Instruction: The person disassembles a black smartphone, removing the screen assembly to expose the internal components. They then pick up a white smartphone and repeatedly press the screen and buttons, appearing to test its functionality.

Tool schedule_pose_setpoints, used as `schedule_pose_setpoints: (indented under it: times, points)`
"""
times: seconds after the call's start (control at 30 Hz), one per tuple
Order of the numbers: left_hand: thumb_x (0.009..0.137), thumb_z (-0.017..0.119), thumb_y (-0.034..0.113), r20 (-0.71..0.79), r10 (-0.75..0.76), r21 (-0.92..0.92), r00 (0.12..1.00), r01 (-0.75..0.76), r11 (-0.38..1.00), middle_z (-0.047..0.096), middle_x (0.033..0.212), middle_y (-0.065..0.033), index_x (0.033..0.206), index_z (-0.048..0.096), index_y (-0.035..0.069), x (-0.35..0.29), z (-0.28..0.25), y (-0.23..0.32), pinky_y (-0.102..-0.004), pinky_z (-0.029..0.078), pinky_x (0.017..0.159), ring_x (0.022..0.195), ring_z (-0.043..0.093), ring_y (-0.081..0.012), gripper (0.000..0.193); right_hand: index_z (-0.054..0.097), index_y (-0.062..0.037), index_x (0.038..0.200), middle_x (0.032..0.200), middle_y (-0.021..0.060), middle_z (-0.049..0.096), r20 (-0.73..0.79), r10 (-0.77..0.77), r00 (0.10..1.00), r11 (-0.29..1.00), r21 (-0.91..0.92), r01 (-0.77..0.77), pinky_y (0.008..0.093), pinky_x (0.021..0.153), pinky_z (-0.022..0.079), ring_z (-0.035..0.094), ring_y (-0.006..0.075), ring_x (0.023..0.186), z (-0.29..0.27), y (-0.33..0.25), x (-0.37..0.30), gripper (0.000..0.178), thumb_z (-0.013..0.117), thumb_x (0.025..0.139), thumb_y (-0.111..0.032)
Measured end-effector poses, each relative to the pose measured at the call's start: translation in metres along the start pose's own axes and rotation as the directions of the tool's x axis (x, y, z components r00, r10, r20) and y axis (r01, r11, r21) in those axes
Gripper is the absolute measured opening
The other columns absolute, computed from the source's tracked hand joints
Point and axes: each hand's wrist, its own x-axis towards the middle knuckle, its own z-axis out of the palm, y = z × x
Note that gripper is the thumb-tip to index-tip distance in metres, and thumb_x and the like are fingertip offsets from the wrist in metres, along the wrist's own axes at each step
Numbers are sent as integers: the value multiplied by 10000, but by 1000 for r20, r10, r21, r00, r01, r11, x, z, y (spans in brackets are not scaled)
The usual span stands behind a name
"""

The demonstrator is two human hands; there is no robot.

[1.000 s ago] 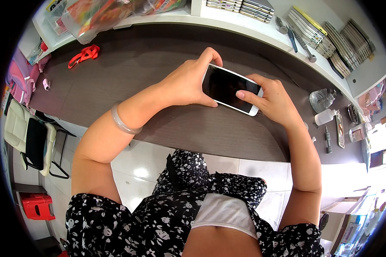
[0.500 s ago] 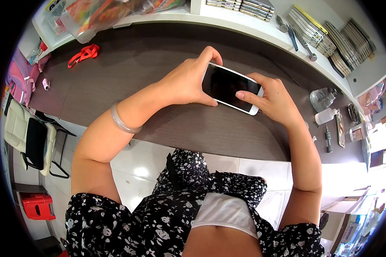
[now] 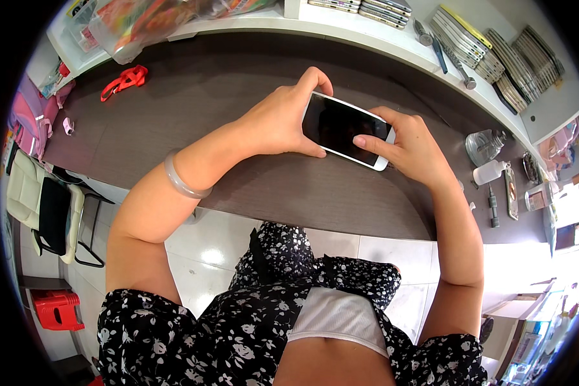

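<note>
White smartphone, dark screen facing up toward the head camera, held in the air above the dark brown worktop, not resting on it. Long axis runs from upper left to lower right in the view, roughly crosswise to the person's body; the left short end sits higher in the picture than the right.

Left hand closed around the left end: fingers curl over the far edge, thumb lies along the near edge. Likely the steadying grip. Right hand cups the right end from beneath and behind, thumb laid flat on the glass near that end, so this hand seems to be pressing or working the screen while the other braces.

A pale translucent bangle sits on the left forearm.

Outward: red strap on the worktop far left; glass jar and small white bottle to the right; rows of stacked phones on the white shelf behind.
</note>
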Motion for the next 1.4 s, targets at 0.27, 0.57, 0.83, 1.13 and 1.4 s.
schedule_pose_setpoints:
  times: [0.27,0.57,0.83,1.13,1.4]
  points:
    - [557,873,96,7,-3,-8,1000,3,1000,577,1002,-109,1124,382,83,0,0,0,-354,466,792,890,602,-265,750,675,32,1024,655,183,656,3,24,1000,1000,18,-24,339,584,511,668,259,583,1,-1,0,484,742,804,-393]
    - [555,871,90,3,4,-11,1000,-4,1000,576,1002,-107,1131,382,87,0,0,0,-351,466,791,891,598,-262,755,677,30,1025,636,179,652,-15,1,1000,1000,8,-1,336,569,509,666,256,565,2,2,0,494,742,804,-407]
    - [560,870,91,10,17,0,1000,-17,1000,577,998,-107,1130,378,88,-1,0,-1,-353,465,786,883,595,-262,753,670,27,1040,651,177,658,-4,-31,1000,999,-43,30,337,579,514,671,264,579,0,0,-1,492,753,793,-390]
    - [563,867,87,12,8,-11,1000,-8,1000,575,995,-108,1132,376,88,0,0,0,-354,464,777,876,593,-259,752,671,29,1034,658,178,660,6,-7,1000,1000,2,7,335,581,512,669,254,578,0,1,-1,487,754,795,-386]
    - [560,863,75,11,10,-27,1000,-10,1000,572,991,-106,1132,380,90,0,0,1,-351,465,776,868,591,-258,748,676,33,1025,641,178,652,-6,-6,1000,1000,20,6,330,562,506,660,244,561,1,1,0,509,740,811,-425]
